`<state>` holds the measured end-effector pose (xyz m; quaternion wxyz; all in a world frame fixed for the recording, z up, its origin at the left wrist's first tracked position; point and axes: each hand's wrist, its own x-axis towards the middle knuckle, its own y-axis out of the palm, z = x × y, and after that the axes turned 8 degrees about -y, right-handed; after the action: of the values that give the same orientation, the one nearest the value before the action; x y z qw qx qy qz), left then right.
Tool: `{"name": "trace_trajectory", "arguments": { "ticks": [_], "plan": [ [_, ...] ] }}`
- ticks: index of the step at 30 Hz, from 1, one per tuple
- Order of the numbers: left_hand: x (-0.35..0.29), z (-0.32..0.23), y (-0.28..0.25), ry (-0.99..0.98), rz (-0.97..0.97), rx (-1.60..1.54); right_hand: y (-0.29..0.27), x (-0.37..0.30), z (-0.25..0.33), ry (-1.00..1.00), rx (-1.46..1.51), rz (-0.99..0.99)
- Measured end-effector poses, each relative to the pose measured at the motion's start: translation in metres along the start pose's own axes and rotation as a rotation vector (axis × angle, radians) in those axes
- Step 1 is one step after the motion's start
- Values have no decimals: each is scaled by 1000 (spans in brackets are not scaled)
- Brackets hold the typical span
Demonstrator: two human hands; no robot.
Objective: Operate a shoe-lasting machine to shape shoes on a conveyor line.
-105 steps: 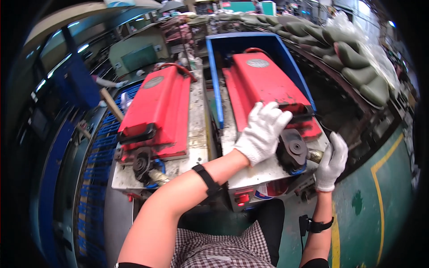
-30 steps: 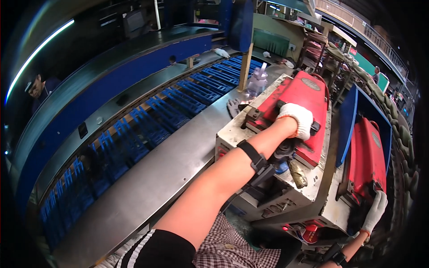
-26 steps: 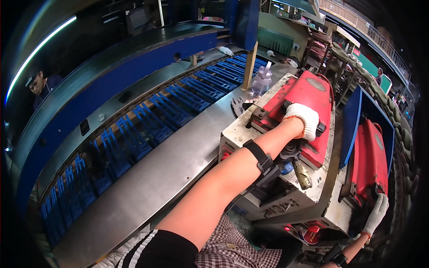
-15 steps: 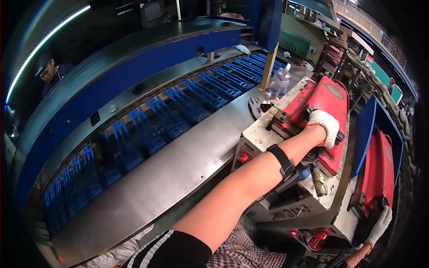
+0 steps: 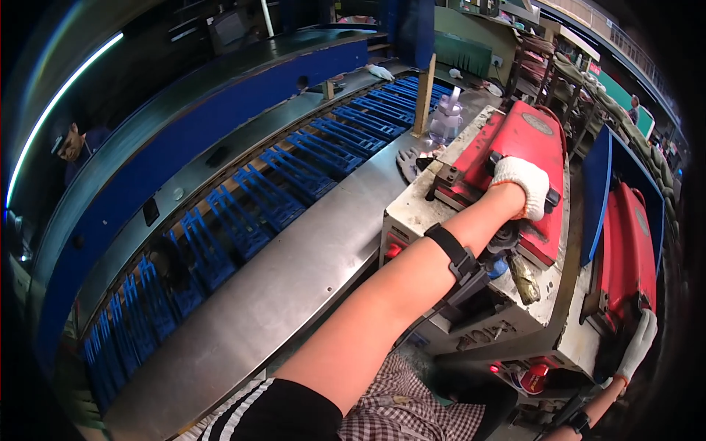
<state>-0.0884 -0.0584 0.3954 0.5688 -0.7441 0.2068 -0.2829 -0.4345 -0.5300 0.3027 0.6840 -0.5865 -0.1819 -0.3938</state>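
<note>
In a white knit glove, my left hand (image 5: pixel 521 184) is closed around the black bar handle (image 5: pixel 551 201) across the front of a red machine cover (image 5: pixel 526 136). That cover sits on a worn, pale machine body (image 5: pixel 412 213). At the far right stands a second machine with a similar red cover (image 5: pixel 629 246). My right hand (image 5: pixel 637 344), also gloved, is closed at the dark handle (image 5: pixel 646 303) on this cover's near end; its fingertips are partly hidden. Black straps circle both forearms.
To the left runs a long metal table (image 5: pixel 294 287) beside rows of blue slatted frames (image 5: pixel 290 176). A loose glove (image 5: pixel 407 165) and a clear plastic bottle (image 5: pixel 446 121) lie near the first machine. A blue panel (image 5: pixel 597 195) stands between the machines. Another person (image 5: pixel 71 147) is at far left.
The view has shifted slightly, so the machines and table appear farther left. Both hands stay on the same handles, and the covers look unchanged.
</note>
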Motion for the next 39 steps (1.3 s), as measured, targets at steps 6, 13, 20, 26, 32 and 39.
{"name": "trace_trajectory", "arguments": {
  "ticks": [6, 13, 20, 26, 32, 39],
  "plan": [
    [2, -7, -1, 34, -10, 16, -6, -6, -57, -69, -69, -22],
    [-3, -1, -10, 4, 34, 60, 7, 2, -19, -26, 36, -55],
    [4, -2, -7, 29, 58, 61, -3, 0, 11, -42, 20, -66],
    [3, -2, -5, 30, 58, 49, -3, -1, 22, -27, 7, -57],
    [2, -5, -7, 20, 66, 52, -3, -1, 28, -51, -1, -79],
    [4, -3, -7, 23, 44, 39, -8, 6, 51, -62, -2, -48]
  ]
}}
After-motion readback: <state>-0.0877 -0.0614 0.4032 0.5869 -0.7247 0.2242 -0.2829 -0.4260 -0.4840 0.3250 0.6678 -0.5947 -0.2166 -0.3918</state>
